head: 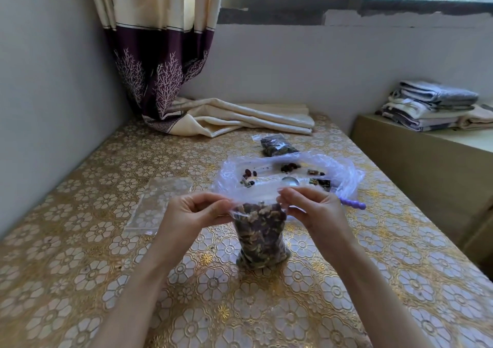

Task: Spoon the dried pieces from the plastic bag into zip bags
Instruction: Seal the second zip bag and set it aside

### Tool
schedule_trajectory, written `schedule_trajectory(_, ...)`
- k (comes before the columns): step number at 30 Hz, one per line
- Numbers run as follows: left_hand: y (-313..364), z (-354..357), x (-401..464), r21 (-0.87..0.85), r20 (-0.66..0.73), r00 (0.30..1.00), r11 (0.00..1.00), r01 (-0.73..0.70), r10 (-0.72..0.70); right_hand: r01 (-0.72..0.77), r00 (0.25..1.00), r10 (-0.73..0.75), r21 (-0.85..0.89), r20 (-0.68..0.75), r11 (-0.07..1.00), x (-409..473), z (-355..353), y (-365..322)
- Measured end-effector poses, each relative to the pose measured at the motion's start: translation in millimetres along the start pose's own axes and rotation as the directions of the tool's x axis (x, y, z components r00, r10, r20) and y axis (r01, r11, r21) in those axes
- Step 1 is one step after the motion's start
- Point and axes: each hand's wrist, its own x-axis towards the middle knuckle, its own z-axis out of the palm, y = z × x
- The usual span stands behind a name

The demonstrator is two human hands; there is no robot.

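The dried pieces (261, 230) mostly fill the zip bag (262, 257) standing near on the table (80, 241), each hand's grip, left (194, 211) and right (312, 209), pinching its mouth, with one filled bag (277, 146) lying far, scraps left in the plastic bag (344, 171), and empty bags (160, 201) waiting left.

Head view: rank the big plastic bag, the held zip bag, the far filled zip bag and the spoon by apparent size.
1. plastic bag
2. held zip bag, though nearer the camera
3. far filled zip bag
4. spoon, partly hidden, so unsure
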Motion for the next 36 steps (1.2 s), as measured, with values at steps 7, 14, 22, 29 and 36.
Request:
schedule_trajectory(7,3,-1,-2,0.185,-0.09,0.99,0.978,-0.091,0.109,0.102,0.994,-0.105,-0.086,-0.033,0.991,-10,1,4)
schedule_trajectory(14,6,3,-4,0.321,-0.008,0.987,0.936,-0.148,0.159,0.225,0.968,-0.242,-0.197,-0.067,0.954,-14,2,7)
schedule_trajectory(22,3,4,-7,0.4,0.032,0.985,0.901,-0.167,0.168,0.251,0.968,-0.228,-0.307,0.108,0.918,-11,-1,1)
schedule_trajectory(29,3,2,-6,0.442,0.037,0.982,0.879,-0.181,0.184,0.264,0.962,-0.221,-0.334,0.161,0.905,-9,-1,-5)
schedule_trajectory(36,4,6,-5,0.46,0.065,0.979,0.864,-0.202,0.194,0.26,0.963,-0.215,-0.35,0.163,0.9,-11,0,-4)
